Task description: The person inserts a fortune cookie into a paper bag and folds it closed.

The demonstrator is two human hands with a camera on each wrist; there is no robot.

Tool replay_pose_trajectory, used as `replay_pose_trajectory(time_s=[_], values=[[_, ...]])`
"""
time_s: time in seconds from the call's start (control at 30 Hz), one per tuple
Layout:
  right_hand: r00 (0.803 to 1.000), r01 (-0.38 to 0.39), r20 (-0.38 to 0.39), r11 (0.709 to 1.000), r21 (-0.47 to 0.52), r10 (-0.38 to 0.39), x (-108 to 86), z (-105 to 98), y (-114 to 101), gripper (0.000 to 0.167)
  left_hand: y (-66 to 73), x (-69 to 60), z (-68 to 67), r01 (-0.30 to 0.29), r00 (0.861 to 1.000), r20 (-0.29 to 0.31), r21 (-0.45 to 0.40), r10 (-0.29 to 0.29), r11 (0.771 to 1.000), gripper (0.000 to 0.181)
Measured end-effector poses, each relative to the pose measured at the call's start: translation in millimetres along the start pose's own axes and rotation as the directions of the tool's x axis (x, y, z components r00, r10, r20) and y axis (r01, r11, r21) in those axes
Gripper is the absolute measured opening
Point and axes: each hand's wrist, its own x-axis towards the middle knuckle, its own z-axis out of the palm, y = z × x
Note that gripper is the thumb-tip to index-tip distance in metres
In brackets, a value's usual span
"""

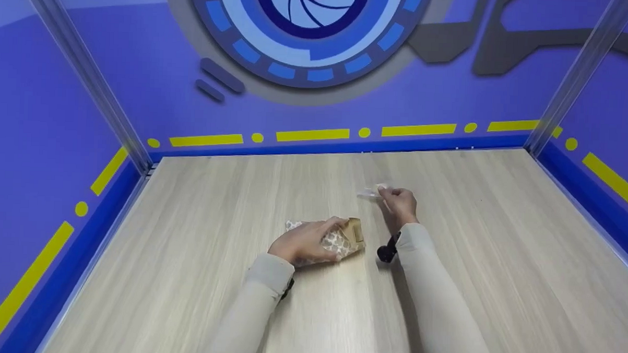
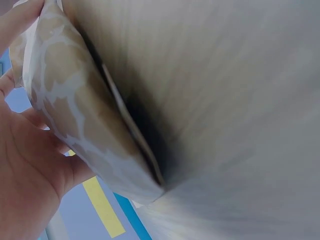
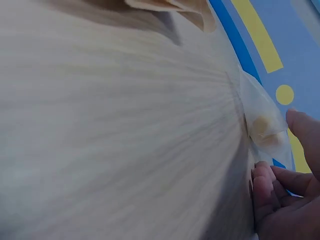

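On the wooden table my left hand (image 1: 304, 240) grips a small paper bag (image 1: 337, 242) with a brown and white patchy print. The bag lies tilted, its plain brown mouth facing right. Seen from the left wrist, the paper bag (image 2: 82, 107) bulges, with the thumb and fingers around its side. My right hand (image 1: 401, 204) pinches a small clear plastic packet (image 1: 368, 193) beyond the bag and to its right. Something small and beige shows inside the packet (image 3: 262, 112) in the right wrist view; what it is, I cannot tell.
The pale wooden table (image 1: 212, 235) spreads around both hands. A blue panel wall (image 1: 140, 76) with yellow dashes closes the back, and similar panels stand on both sides. A black wrist device (image 1: 387, 252) hangs at the right cuff.
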Motion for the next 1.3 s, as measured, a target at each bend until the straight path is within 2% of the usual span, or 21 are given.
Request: replay_pose_trajectory(time_s=[0.13, 0.27, 0.53, 0.93, 1.07, 1.3], values=[[0.997, 0.058, -0.055, 0.996, -0.068, -0.062, -0.2, 3.6, 3.7, 0.035, -0.4, 1.0, 0.3, 0.000, 1.000, 0.002, 0.007, 0.000, 1.000, 0.081], [0.989, 0.117, -0.083, 0.988, -0.101, -0.125, -0.5, 6.6, 7.1, 0.030, -2.2, 2.3, 1.7, -0.004, 1.000, 0.001, 0.000, 0.004, 1.000, 0.080], [0.992, 0.097, -0.067, 0.991, -0.094, -0.103, -2.0, 6.2, 11.5, 0.024, -3.1, 1.1, 2.2, 0.002, 1.000, 0.000, 0.005, -0.002, 1.000, 0.079], [0.972, 0.191, -0.109, 0.972, -0.137, -0.206, -3.6, 4.1, 15.9, 0.022, 0.2, 0.8, 0.9, 0.006, 1.000, 0.004, 0.012, -0.006, 1.000, 0.081], [0.976, 0.176, -0.109, 0.978, -0.112, -0.189, -3.0, 1.0, 16.6, 0.020, 0.3, 0.5, 0.9, 0.013, 1.000, 0.008, 0.004, -0.013, 1.000, 0.081], [0.991, 0.119, -0.066, 0.992, -0.033, -0.120, -3.0, -7.8, 18.8, 0.018, -1.9, 1.0, 2.2, 0.013, 1.000, 0.010, -0.013, -0.013, 1.000, 0.082]])
